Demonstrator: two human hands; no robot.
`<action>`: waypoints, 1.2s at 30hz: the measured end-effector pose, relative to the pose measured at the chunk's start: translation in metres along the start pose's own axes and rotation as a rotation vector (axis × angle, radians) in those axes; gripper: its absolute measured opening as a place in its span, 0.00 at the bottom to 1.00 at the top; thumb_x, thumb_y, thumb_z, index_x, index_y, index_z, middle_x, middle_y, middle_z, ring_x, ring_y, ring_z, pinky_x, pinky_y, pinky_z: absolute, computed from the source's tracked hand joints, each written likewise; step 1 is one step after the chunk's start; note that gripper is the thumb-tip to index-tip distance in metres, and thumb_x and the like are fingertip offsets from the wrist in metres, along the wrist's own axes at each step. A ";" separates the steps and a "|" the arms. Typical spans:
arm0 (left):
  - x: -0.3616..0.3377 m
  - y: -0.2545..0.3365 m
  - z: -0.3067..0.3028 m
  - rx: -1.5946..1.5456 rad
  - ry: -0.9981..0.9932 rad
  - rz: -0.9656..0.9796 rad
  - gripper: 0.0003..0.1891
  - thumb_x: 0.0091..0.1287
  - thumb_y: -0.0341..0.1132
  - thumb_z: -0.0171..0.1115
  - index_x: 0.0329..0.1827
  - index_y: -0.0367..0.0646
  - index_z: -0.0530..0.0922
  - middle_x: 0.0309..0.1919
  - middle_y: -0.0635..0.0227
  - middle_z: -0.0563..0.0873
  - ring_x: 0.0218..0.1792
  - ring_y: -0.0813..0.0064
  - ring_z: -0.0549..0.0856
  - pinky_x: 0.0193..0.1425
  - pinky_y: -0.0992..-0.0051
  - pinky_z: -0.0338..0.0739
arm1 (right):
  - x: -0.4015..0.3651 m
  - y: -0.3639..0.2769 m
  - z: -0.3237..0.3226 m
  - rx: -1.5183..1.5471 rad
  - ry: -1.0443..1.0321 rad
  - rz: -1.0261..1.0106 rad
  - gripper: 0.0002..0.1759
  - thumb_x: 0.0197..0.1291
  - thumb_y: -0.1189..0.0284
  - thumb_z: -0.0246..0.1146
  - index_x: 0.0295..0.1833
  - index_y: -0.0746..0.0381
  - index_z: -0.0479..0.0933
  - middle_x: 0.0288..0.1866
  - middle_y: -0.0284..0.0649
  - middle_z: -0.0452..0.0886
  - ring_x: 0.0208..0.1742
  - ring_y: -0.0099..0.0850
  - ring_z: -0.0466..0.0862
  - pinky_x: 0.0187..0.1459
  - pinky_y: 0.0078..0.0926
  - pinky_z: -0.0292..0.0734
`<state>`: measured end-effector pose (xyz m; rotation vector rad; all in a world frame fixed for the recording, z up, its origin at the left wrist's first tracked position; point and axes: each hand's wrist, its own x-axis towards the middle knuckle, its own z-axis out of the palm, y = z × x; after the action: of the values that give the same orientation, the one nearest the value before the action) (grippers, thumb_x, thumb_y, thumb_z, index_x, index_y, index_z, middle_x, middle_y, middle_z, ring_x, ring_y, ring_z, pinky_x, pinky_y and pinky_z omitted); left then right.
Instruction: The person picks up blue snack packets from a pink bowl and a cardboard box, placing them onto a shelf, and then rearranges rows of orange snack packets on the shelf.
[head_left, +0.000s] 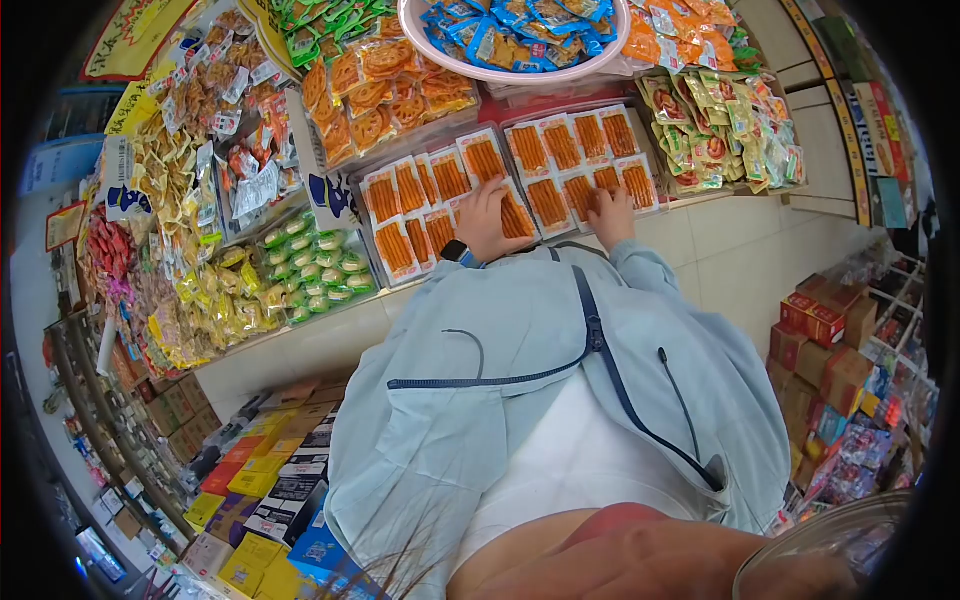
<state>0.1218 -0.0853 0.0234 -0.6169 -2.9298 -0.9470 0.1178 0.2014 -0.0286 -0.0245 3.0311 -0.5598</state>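
Note:
My left hand (488, 218) lies flat on several clear snack packs of orange sticks (560, 146) that are laid out in rows in a display bin. A dark watch sits on its wrist. My right hand (611, 214) rests on the packs at the bin's near right, fingers spread and pressing down. Neither hand has lifted a pack. My light blue jacket (520, 360) fills the middle of the view and hides the bin's front edge.
A white bowl of blue packets (520, 40) stands behind the bin. Green packets (315, 262) and yellow snacks fill bins to the left, mixed packets (720, 130) to the right. Boxed goods (270, 480) are stacked low left; red cartons (815, 318) stand right.

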 end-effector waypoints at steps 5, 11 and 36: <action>0.018 0.008 0.010 -0.016 -0.031 0.077 0.50 0.44 0.59 0.79 0.63 0.32 0.69 0.68 0.50 0.70 0.68 0.48 0.69 0.70 0.53 0.65 | 0.001 -0.023 -0.010 0.142 0.107 -0.218 0.25 0.55 0.68 0.71 0.58 0.62 0.75 0.52 0.48 0.77 0.52 0.45 0.77 0.54 0.39 0.74; 0.053 0.035 0.024 0.005 -0.148 0.107 0.48 0.48 0.60 0.74 0.66 0.35 0.69 0.70 0.51 0.68 0.67 0.48 0.68 0.71 0.52 0.64 | 0.017 -0.048 0.018 0.962 -0.309 0.027 0.27 0.62 0.68 0.67 0.63 0.66 0.70 0.47 0.47 0.81 0.46 0.35 0.82 0.47 0.33 0.78; -0.044 -0.040 -0.004 0.232 -0.207 -0.257 0.46 0.54 0.54 0.71 0.73 0.41 0.63 0.76 0.55 0.60 0.77 0.55 0.58 0.76 0.46 0.51 | 0.018 0.041 0.013 -0.076 0.029 -0.194 0.32 0.62 0.67 0.63 0.73 0.46 0.67 0.71 0.40 0.69 0.65 0.46 0.71 0.65 0.45 0.68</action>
<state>0.1469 -0.1333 -0.0010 -0.3538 -3.2972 -0.5682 0.1002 0.2345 -0.0563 -0.3194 3.0969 -0.4601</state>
